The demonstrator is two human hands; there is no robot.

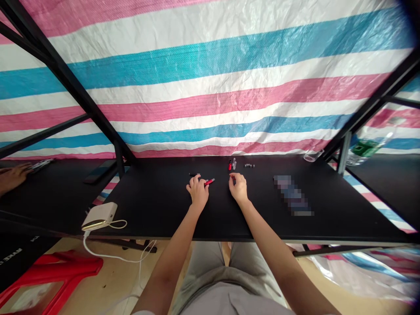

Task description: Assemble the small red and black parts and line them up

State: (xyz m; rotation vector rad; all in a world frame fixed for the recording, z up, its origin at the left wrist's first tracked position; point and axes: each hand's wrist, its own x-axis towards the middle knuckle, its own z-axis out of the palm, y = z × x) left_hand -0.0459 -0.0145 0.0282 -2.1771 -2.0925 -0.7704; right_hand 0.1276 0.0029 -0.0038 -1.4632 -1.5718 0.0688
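Note:
My left hand point(197, 191) rests on the black tabletop with its fingers spread. A red pen-like tube point(209, 181) with a grey tip lies against its thumb side. Just beyond the fingertips is a slim black piece point(194, 174), partly covered by them. My right hand point(238, 188) is on its side with the fingers curled in; whatever they may hold is hidden. Past it lie a small red part point(230, 166) with a black end, clear plastic pieces point(234, 164), and a row of several small dark-and-silver parts point(249, 166), perhaps springs or rings.
A blurred-out flat object point(293, 195) lies at right. A clear cup point(313, 155) and a bottle point(364, 148) stand farther back. On the left are a white box point(100, 215) with a cable, a dark phone point(100, 172) and another person's hand point(16, 176). Black frame bars flank the table.

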